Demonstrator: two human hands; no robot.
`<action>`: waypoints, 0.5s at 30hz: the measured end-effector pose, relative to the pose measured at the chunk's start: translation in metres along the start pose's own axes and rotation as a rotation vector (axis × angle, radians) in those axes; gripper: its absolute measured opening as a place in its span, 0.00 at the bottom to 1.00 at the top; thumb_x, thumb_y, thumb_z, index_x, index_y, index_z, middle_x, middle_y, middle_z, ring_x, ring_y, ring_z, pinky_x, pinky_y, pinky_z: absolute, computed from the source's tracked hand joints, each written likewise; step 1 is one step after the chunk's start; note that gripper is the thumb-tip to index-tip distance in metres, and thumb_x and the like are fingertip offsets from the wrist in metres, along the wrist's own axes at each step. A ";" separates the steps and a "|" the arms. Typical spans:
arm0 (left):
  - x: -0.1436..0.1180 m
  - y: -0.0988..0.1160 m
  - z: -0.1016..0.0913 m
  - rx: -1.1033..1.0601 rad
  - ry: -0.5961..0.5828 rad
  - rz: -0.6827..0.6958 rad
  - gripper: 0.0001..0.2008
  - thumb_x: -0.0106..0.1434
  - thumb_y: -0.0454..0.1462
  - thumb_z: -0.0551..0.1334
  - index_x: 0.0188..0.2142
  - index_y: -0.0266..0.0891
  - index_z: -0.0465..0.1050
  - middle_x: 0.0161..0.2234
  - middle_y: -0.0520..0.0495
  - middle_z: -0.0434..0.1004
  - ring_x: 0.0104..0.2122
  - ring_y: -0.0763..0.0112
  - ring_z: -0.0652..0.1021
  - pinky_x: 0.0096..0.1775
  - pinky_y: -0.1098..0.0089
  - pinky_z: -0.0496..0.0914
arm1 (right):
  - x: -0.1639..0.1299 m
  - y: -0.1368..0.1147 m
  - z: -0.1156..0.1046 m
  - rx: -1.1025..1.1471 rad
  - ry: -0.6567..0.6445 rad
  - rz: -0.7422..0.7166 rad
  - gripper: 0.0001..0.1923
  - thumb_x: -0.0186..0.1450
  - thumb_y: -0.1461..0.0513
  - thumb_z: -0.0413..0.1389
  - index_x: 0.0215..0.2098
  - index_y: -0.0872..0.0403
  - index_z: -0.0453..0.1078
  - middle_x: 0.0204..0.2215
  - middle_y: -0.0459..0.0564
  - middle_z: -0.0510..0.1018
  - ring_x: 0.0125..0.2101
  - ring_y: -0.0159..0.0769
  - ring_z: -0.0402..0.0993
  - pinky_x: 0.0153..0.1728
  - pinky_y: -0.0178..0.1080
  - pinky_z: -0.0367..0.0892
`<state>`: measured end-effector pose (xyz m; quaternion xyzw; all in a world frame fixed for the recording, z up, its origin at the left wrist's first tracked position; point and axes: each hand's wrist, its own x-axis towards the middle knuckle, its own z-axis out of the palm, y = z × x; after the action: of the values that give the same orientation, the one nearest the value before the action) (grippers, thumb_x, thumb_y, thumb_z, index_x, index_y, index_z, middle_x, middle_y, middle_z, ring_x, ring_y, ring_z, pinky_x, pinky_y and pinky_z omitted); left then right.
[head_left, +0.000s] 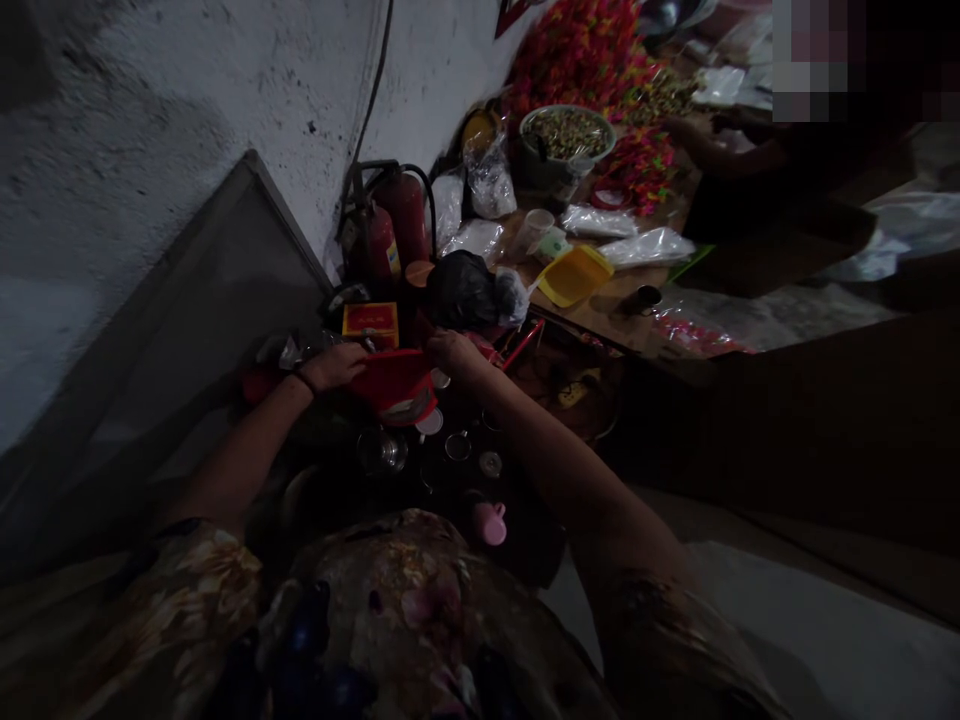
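Your left hand [335, 366] is closed on the left edge of the red container [395, 385], which sits tipped between both hands over a dark, cluttered low surface, just in front of one red-and-yellow box [370, 320]. Your right hand [451, 352] grips the container's right edge, fingers curled over the rim. By the look of it, you are mid-lift or mid-tilt with this one container (the light is too dim to tell whether anything is inside). Any further move would call for both grips staying level, since small glass jars [383, 451] stand directly beneath; I count about four round rims there, plus one pink cup [491, 522] nearer you. Behind stand two red fire extinguishers [394, 225]. Further right lie one black bag [461, 290], one yellow tub [574, 275] and one bowl [568, 135] on the table [615, 305], where another person's hand [697, 140] rests.
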<state>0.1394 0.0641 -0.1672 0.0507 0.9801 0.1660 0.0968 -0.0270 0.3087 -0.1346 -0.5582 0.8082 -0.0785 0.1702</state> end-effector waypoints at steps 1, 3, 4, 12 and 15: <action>-0.002 0.000 -0.002 0.010 -0.012 -0.004 0.07 0.67 0.34 0.58 0.35 0.37 0.73 0.36 0.43 0.77 0.39 0.65 0.77 0.47 0.65 0.71 | -0.001 0.000 0.000 0.008 0.004 -0.002 0.14 0.71 0.69 0.50 0.47 0.63 0.77 0.46 0.60 0.80 0.45 0.39 0.73 0.45 0.35 0.62; -0.005 0.000 -0.006 0.043 -0.024 -0.009 0.08 0.68 0.34 0.57 0.35 0.36 0.73 0.35 0.42 0.76 0.39 0.64 0.77 0.46 0.64 0.71 | -0.001 0.000 0.000 0.030 0.014 -0.001 0.14 0.70 0.69 0.50 0.46 0.63 0.77 0.45 0.60 0.80 0.44 0.39 0.73 0.44 0.36 0.62; -0.006 0.001 -0.007 0.060 -0.025 -0.009 0.08 0.69 0.34 0.57 0.35 0.36 0.73 0.35 0.42 0.77 0.39 0.63 0.77 0.46 0.64 0.70 | 0.000 0.000 0.000 0.041 0.018 -0.001 0.14 0.70 0.69 0.50 0.46 0.63 0.77 0.44 0.60 0.80 0.44 0.38 0.73 0.44 0.36 0.62; -0.005 0.022 -0.020 0.152 0.035 0.046 0.09 0.69 0.35 0.58 0.32 0.38 0.72 0.33 0.45 0.76 0.36 0.67 0.76 0.43 0.67 0.69 | -0.019 0.005 0.006 0.148 0.230 0.073 0.13 0.72 0.66 0.50 0.50 0.61 0.74 0.49 0.61 0.76 0.48 0.39 0.72 0.49 0.38 0.67; -0.004 0.040 -0.040 0.209 0.057 0.137 0.12 0.71 0.36 0.55 0.32 0.38 0.72 0.33 0.43 0.76 0.37 0.64 0.75 0.43 0.65 0.68 | -0.064 -0.001 0.008 0.242 0.458 0.110 0.16 0.73 0.63 0.50 0.55 0.59 0.70 0.56 0.62 0.72 0.53 0.41 0.72 0.52 0.40 0.70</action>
<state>0.1378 0.0882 -0.1161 0.1226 0.9886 0.0706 0.0515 -0.0027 0.3679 -0.1297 -0.4567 0.8395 -0.2898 0.0523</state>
